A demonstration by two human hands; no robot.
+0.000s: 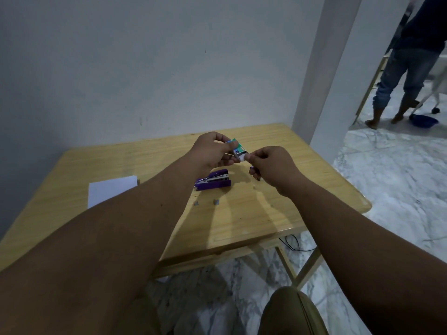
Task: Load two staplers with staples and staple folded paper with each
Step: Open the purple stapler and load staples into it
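Note:
My left hand (211, 151) holds a small green and blue staple box (238, 149) above the wooden table (278, 209). My right hand (271, 163) pinches the box's white inner tray at its right end. A bit of purple, seemingly a second stapler (252, 168), peeks out under my right hand. A purple stapler (212, 182) lies hinged open on the table below my left hand. Two short staple strips (216, 202) lie in front of it. A white sheet of paper (110, 189) lies at the left, partly hidden by my left forearm.
The table stands against a white wall, with a pillar at its back right corner. Marble floor lies to the right and below. A person stands at the far right beside a blue dustpan (424, 120). A black cable (294, 244) runs under the table.

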